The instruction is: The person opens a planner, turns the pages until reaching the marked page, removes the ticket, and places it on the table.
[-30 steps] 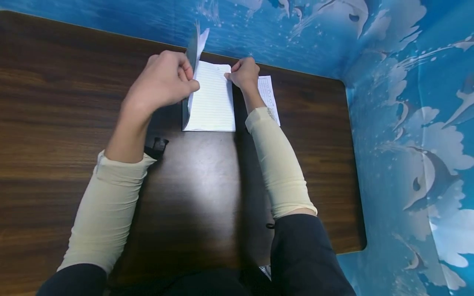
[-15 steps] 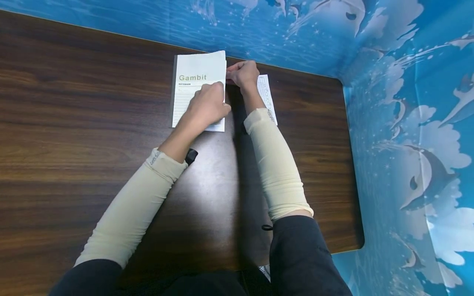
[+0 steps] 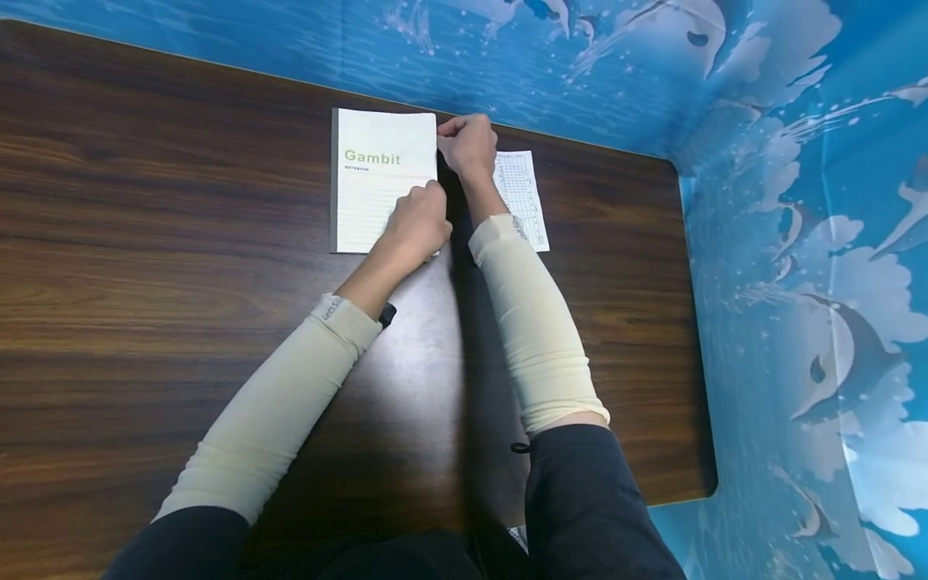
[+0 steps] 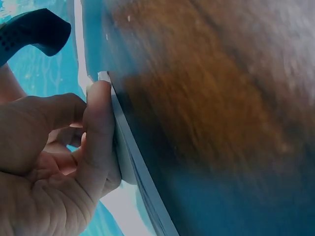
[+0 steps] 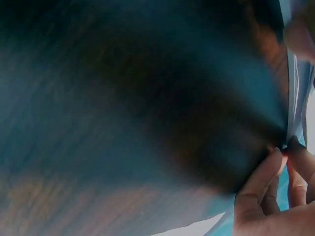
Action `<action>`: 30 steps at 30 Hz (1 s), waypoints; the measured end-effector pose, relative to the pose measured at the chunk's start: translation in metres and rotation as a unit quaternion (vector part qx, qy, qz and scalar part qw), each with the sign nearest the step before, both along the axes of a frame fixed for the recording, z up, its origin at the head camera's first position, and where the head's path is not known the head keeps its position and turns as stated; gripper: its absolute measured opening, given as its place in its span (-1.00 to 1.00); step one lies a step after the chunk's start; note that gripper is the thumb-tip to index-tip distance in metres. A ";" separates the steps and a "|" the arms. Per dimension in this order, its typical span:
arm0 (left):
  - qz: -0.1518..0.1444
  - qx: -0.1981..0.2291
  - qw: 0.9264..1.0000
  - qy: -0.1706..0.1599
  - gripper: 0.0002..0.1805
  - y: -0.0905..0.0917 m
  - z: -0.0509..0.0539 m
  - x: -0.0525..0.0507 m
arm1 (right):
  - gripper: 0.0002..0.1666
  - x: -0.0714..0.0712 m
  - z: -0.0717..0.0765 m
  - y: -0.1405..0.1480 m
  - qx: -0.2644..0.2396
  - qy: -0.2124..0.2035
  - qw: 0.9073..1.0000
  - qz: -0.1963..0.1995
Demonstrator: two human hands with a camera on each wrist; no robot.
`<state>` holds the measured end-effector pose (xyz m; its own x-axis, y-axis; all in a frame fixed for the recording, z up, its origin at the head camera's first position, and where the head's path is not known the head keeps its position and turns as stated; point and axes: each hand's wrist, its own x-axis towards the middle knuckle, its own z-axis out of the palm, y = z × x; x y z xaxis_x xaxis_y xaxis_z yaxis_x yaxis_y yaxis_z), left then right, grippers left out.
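Observation:
A notebook [image 3: 384, 133] with a cream cover, "Gambit" lettering and a dark spine strip lies closed near the table's back edge. My left hand [image 3: 416, 223] grips its right edge below the middle, fingers curled over the cover and thumb at the edge. In the left wrist view, the thumb [image 4: 100, 130] runs along the page edges of the notebook [image 4: 135, 162]. Higher on the same edge, by the top right corner, my right hand [image 3: 470, 145] pinches with thumb and forefinger. The right wrist view has these fingertips [image 5: 270, 167] at the notebook edge [image 5: 294, 98].
A sheet printed with a grid [image 3: 522, 197] lies right of the notebook, partly under the right forearm. The dark wood table [image 3: 181, 242] meets a blue dolphin-print covering [image 3: 790, 282] at the back and right.
One second ago the notebook lay open on lined pages, with the left hand raising the cover and leaves. The left hand has swung them rightward and down, closing it. The right hand stayed near the corner.

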<state>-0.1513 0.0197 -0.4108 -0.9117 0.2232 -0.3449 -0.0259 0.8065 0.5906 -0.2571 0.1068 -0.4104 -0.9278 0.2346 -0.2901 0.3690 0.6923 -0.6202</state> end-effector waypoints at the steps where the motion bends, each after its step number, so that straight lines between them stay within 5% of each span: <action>1: 0.002 -0.001 1.000 -0.001 -0.65 0.001 0.005 0.003 | -0.84 0.000 -0.001 -0.001 0.006 0.000 1.000 0.004; 5: -0.004 -0.016 1.000 0.004 -0.63 0.006 0.009 0.005 | -0.81 0.002 -0.003 -0.004 0.029 -0.004 0.999 0.020; 17: -0.025 -0.023 0.999 0.018 -0.65 0.005 0.005 0.004 | -0.61 0.002 0.001 -0.005 0.108 -0.031 0.982 0.149; 24: -0.021 0.001 0.999 -0.046 -0.65 0.004 -0.033 -0.021 | -0.53 -0.001 0.000 0.006 0.113 -0.030 0.970 0.214; 30: -0.032 0.056 0.997 -0.035 -0.77 -0.010 -0.040 -0.024 | -0.49 -0.002 0.000 0.012 0.082 -0.035 0.974 0.209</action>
<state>-0.1752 0.0099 -0.4505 -0.8692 0.3204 -0.3767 -0.0217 0.7363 0.6763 -0.2588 0.1192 -0.4103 -0.9319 -0.1107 -0.3455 0.0705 0.8789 -0.4718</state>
